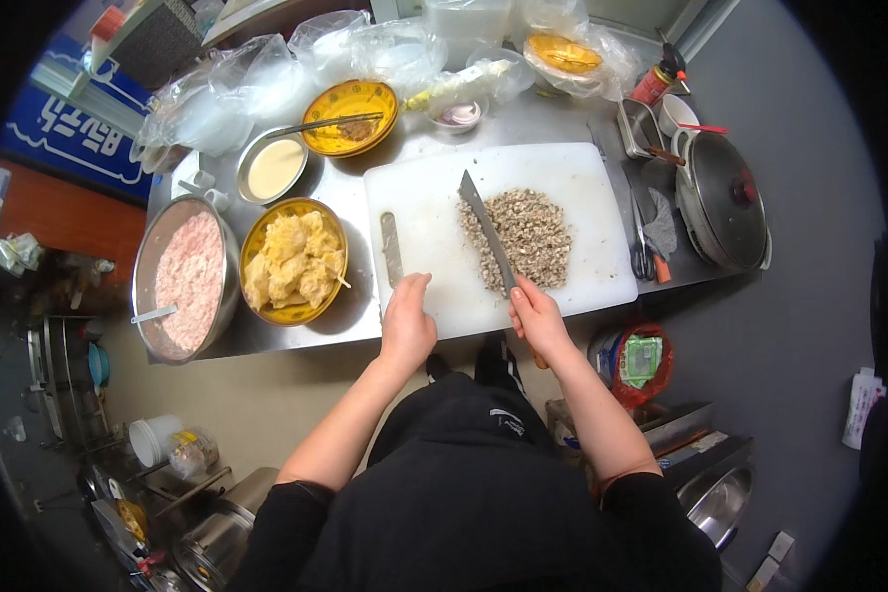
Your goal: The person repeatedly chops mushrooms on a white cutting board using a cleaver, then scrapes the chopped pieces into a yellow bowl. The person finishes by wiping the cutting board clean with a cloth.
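My right hand grips the wooden handle of a kitchen knife. Its long blade points away from me and lies across the left part of a heap of finely chopped grey-brown food, perhaps mushroom. The heap rests on a white plastic cutting board with a handle slot at its left end. At the board's near left edge is my left hand, holding nothing, its fingers extended close together and the thumb beside them. Whether it touches the board I cannot tell.
Left of the board stand a steel bowl of pink minced meat, a yellow bowl of battered pieces and a bowl of cream-coloured liquid. Chopsticks cross a yellow dish behind. Scissors and a lidded electric pan are on the right.
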